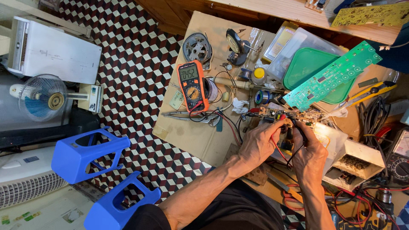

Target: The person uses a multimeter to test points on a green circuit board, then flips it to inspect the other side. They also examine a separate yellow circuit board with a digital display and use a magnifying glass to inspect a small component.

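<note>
Nearest the lens, gripped a red probe (pixel 277 123) in the left hand (pixel 257 142), fingers curled shut around it. Pinched a black probe (pixel 298 127) the same way in the right hand (pixel 309 155). Pressed both tips, as far as could be told, onto the small circuit board (pixel 277 114) just beyond the fingertips, between the two grips.

Judged the probing well under way: both probes set down, leads run out to the orange meter (pixel 192 85) well left of the grip, and its screen lit with a reading. Nothing seen yet of any mending on the board itself.

Counted outward from the grip: two probes, one small board, one long green board (pixel 336 74) just above the right hand, one green lid (pixel 304 64) under it, one yellow knife (pixel 375 90), a second meter (pixel 398 159) far right, two blue stools (pixel 85 155), one fan (pixel 42 97).
</note>
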The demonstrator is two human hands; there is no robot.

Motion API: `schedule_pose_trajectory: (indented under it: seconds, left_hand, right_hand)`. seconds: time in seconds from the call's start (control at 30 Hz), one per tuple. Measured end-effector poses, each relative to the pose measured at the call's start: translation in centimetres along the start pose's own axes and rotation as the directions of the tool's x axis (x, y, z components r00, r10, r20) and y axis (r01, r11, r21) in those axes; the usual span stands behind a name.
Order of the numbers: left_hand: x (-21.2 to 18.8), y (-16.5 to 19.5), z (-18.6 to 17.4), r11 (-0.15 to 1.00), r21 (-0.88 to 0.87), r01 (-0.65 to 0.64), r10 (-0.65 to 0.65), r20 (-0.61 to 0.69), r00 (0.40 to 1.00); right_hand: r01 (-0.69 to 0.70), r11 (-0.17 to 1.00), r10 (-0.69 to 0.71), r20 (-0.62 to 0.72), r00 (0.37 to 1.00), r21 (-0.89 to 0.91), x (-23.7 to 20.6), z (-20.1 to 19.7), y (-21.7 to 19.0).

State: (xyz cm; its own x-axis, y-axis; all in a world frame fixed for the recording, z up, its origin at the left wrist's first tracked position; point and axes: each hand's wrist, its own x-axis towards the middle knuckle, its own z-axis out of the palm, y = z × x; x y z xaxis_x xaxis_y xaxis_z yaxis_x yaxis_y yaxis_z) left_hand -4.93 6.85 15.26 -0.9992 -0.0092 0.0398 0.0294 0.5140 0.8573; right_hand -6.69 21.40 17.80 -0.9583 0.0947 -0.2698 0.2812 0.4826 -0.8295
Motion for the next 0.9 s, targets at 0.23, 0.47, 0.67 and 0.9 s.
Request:
schedule_pose_trajectory:
  seconds: [0.23,0.47,0.67,0.9]
  left_hand:
    - [-0.4,0.2,0.1,1.000,-0.024,0.016,-0.015,0.037,0.999]
    - [-0.6,0.3,1.1,1.000,0.006,0.002,-0.002,0.040,0.999]
    - [-0.5,1.2,0.7,0.999,0.002,-0.038,0.038,0.013,0.999]
    - [-3.6,4.1,-2.3,0.989,-0.047,-0.139,0.140,0.010,0.990]
  right_hand:
    - [0.021,0.999,-0.022,-0.020,1.000,-0.041,-0.3,-0.2,0.6]
    - [0.092,0.996,-0.093,-0.056,0.994,-0.020,-0.4,-0.8,1.6]
    - [0.071,0.996,-0.066,-0.074,0.995,0.056,-1.0,-1.4,1.4]
    - [0.098,0.989,-0.071,-0.224,0.972,0.113,-6.5,-3.9,2.1]
